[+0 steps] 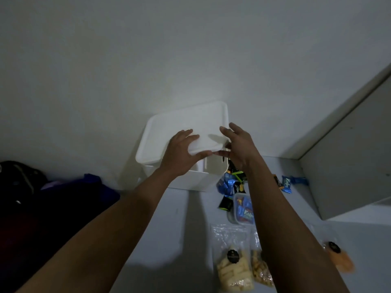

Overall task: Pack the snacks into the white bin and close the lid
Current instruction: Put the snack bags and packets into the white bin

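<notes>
Evidently opening comes first: the square white plastic lid [186, 123] sits askew on the white plastic bin [190, 178] at frame centre. The left hand [179, 153] pinches its near edge and the right hand [239, 149] spreads its fingers against the right corner, since the wrapped snacks [230, 185] lie unpacked at lower right.

The lid [186, 127] covers the white bin [190, 178]; snack packets [228, 186] crowd its right.

The left hand [182, 153] and right hand [239, 149] are bare (forearms [131, 208] too).
</notes>
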